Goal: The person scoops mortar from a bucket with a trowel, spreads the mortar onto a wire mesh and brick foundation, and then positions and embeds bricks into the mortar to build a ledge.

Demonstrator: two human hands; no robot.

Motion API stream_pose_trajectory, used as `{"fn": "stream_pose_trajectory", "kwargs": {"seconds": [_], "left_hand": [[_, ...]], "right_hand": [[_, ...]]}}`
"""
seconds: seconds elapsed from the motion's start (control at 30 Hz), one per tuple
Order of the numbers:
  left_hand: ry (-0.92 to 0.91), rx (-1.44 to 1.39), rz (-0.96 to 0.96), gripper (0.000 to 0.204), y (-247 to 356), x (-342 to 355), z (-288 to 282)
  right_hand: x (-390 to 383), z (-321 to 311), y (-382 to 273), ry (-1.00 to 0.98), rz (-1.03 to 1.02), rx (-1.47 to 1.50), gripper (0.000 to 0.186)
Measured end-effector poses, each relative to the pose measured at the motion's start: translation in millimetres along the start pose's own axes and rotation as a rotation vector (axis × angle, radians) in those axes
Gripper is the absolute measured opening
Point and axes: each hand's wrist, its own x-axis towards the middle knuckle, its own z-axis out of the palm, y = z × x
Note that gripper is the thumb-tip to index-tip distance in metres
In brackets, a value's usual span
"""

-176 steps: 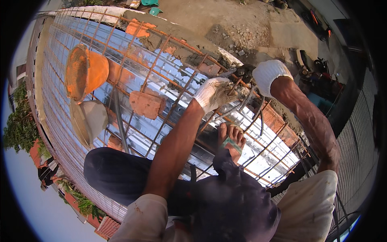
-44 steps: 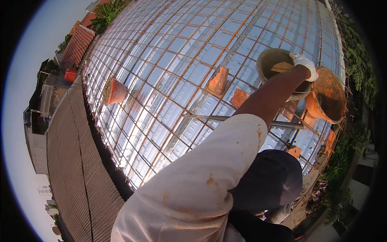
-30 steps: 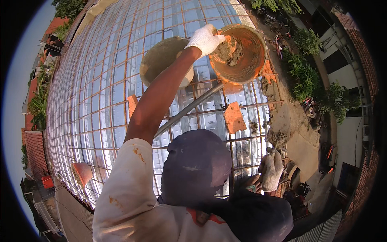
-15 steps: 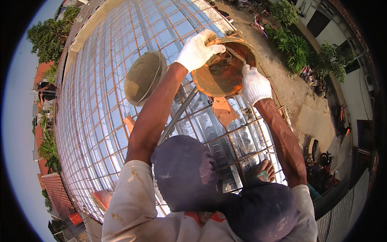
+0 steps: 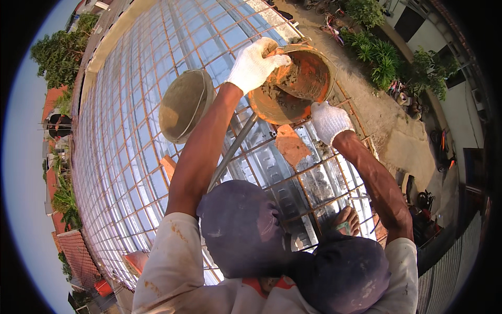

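With the orange bucket [image 5: 321, 64] taken as the clock's centre, a grey bucket [image 5: 177, 116] is seen near nine o'clock, just beyond the left forearm. Toward half past seven a metal pole [image 5: 233, 149] lies on the steel mesh [image 5: 306, 199]. At ten o'clock the bucket's rim is gripped by the gloved left hand [image 5: 253, 65], fingers bent over it. Wet mortar [image 5: 276, 98] is held inside; at six a brick piece [image 5: 292, 146] is set just below. Within the bucket a mortar-smeared blade, apparently a trowel's [image 5: 306, 83], is seen. Its handle is hidden — seemingly enclosed by the gloved right hand [image 5: 332, 123], curled tight at half past four. The bucket is tilted near the roof's edge; should the rim slip, or be knocked by the blade, mortar could be spilled — through the mesh or into the yard [image 5: 402, 149] at four.
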Motion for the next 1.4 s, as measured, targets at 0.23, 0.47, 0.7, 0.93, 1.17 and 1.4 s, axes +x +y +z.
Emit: {"fn": "stream_pose_trajectory", "kwargs": {"seconds": [0.23,0.47,0.7,0.93,1.17,1.4], "left_hand": [[0.111,0.107,-0.023,0.041,19.8,-9.7,24.7],[0.237,0.002,0.289,0.028,45.0,-54.9,18.7],[0.294,-0.211,0.279,0.032,76.0,-70.1,-8.6],[0.343,-0.626,-0.038,0.029,53.6,-89.8,16.2],[0.466,-0.460,-0.156,0.032,42.8,-100.5,56.4],[0.540,-0.713,-0.313,0.049,29.4,-86.9,55.4]], "right_hand": [[5.4,-40.3,-0.7,0.068,0.354,0.124,0.028],[-14.6,-47.4,34.2,0.001,0.160,0.381,0.032],[-51.7,-69.3,45.0,-0.168,0.092,1.093,0.025],[-80.0,-55.4,-16.3,-0.316,0.269,1.536,0.019],[-105.8,-29.1,-27.8,-0.290,0.296,1.806,0.030],[-146.3,-15.6,10.9,-0.202,0.201,1.823,0.039]]}}
